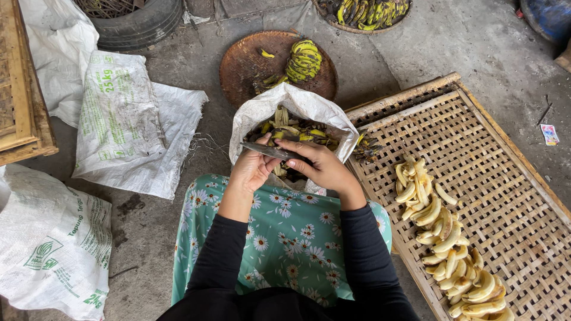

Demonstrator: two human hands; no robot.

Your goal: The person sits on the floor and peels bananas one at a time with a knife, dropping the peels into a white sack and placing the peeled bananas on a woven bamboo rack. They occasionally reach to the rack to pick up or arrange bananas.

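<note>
Knife: I'm holding a dark-bladed knife flat across both hands, right above the open sack.
Right hand: my right hand is curling over the handle end, fingers closed on it.
Left hand: my left hand is pinching the blade's tip end, thumb and fingers drawn together around it; I can't tell whether a peel is tucked in there too.
Sack: the white sack is standing open just beyond my knees, and it's holding banana peels, yellow-green and blackened.
Lap: a green floral cloth is lying over my legs, under both wrists.
Rack: the woven bamboo rack on my right is carrying a long row of peeled bananas.
Round tray: the brown woven tray behind the sack is bearing a bunch of unpeeled bananas.
Far basket: a basket at the top edge is sitting full of more bananas.
</note>
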